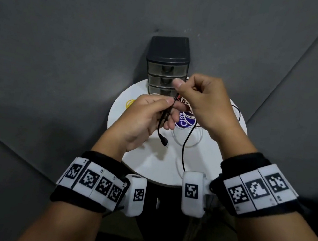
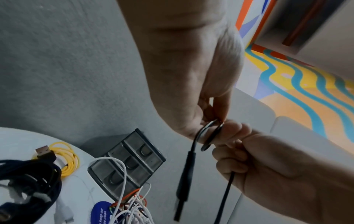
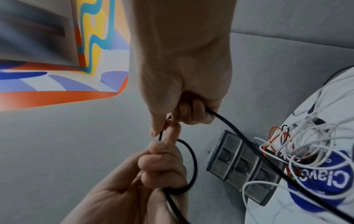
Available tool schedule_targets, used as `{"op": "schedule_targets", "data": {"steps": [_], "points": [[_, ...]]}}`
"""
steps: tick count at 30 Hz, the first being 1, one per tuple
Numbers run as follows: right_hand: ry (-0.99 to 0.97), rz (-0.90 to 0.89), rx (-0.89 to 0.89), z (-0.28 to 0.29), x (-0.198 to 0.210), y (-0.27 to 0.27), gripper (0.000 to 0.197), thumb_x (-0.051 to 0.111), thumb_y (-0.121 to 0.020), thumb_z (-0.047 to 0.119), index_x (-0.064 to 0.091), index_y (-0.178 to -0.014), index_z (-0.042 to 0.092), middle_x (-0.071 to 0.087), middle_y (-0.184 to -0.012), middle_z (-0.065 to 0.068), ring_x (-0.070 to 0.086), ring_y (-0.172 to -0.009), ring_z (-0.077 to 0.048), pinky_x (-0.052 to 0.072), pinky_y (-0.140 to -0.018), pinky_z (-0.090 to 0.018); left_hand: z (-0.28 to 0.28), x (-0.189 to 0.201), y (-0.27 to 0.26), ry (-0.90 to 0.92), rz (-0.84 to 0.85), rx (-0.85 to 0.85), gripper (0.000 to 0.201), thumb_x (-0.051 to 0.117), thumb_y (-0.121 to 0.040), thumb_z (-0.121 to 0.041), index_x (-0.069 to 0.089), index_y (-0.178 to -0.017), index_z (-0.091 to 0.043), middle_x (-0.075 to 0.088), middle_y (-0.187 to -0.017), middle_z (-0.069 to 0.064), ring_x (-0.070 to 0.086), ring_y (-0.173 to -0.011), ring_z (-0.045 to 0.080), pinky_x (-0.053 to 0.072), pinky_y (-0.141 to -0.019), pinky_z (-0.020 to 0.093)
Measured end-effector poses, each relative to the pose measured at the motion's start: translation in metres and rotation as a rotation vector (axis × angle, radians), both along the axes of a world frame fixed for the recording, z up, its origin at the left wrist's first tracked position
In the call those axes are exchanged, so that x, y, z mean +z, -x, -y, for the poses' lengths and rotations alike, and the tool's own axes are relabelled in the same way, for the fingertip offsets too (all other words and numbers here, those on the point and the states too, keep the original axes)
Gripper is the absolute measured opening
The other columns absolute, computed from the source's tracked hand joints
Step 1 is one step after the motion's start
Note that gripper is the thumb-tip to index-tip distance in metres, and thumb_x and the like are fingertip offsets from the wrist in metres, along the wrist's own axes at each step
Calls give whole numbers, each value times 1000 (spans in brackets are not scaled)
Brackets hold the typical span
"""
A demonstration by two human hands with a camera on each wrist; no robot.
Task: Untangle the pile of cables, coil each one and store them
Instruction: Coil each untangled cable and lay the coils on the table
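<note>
A thin black cable (image 1: 164, 119) is held up between both hands over the white round table (image 1: 148, 159). My left hand (image 1: 168, 104) pinches a small loop of it, and the plug end (image 1: 163, 142) dangles below the palm. In the left wrist view the loop (image 2: 209, 134) sits at my left fingertips (image 2: 222, 112). My right hand (image 1: 182, 95) grips the long run of the cable (image 3: 239, 133), which slopes down to the table. A tangle of white and orange cables (image 3: 306, 144) lies on the table by a blue round label (image 1: 184, 122).
A black three-drawer unit (image 1: 167, 68) stands at the table's far edge, its drawers closed. A coiled yellow cable (image 2: 66, 162) and a dark coiled cable with a USB plug (image 2: 28, 177) lie on the table's left side. Grey upholstery (image 1: 59, 65) surrounds the table.
</note>
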State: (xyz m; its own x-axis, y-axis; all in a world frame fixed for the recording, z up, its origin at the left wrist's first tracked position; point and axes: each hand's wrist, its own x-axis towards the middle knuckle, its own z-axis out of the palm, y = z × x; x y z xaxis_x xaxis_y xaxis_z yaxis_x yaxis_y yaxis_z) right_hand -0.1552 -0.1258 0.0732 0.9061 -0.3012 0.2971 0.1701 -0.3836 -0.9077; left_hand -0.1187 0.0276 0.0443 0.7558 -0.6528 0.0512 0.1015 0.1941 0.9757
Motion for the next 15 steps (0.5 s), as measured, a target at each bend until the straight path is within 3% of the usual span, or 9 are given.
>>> {"op": "schedule_targets", "data": {"steps": [3,5,7,10,12,15], "points": [[-4,-65,76,1,-2,-4,43,68,-96,37,54,-78,0,62,-59,-5,63,-56,-17,53,-65,-35,-2,1,-3,50,-32,19,34,40,-107,-12,69,-103,5,62,-71,5,55,-60,15,44,-59,22],[1,-71,83,3,-2,-3,37,67,-97,34,57,-79,3,65,-60,1,60,-54,-10,49,-62,-28,-2,1,-4,75,-59,51,33,40,-107,-10,69,-102,4,68,-73,7,62,-63,16,49,-61,22],[39,-65,66,4,-2,-3,36,67,-97,28,57,-77,0,55,-55,12,45,-49,0,37,-56,-15,-2,-2,-5,122,-108,111,28,43,-106,-8,69,-103,2,76,-86,13,73,-79,20,57,-72,23],[110,-128,117,8,-7,-1,37,69,-96,27,58,-76,-2,44,-58,5,34,-51,-5,31,-53,-17,-7,-7,-11,235,-139,195,27,44,-106,-7,66,-117,3,75,-110,18,73,-106,25,57,-89,25],[196,-232,114,11,-11,0,38,68,-96,33,59,-71,5,43,-57,4,34,-52,-9,30,-53,-21,-14,-6,-17,279,-140,248,27,43,-106,-8,66,-118,1,76,-107,16,74,-100,19,56,-85,20],[268,-318,63,16,-18,-2,37,63,-98,35,69,-72,10,51,-60,-2,40,-56,-9,34,-58,-25,-24,-2,-26,188,-100,252,28,43,-104,-6,68,-112,1,74,-82,7,68,-70,11,52,-66,17]]}}
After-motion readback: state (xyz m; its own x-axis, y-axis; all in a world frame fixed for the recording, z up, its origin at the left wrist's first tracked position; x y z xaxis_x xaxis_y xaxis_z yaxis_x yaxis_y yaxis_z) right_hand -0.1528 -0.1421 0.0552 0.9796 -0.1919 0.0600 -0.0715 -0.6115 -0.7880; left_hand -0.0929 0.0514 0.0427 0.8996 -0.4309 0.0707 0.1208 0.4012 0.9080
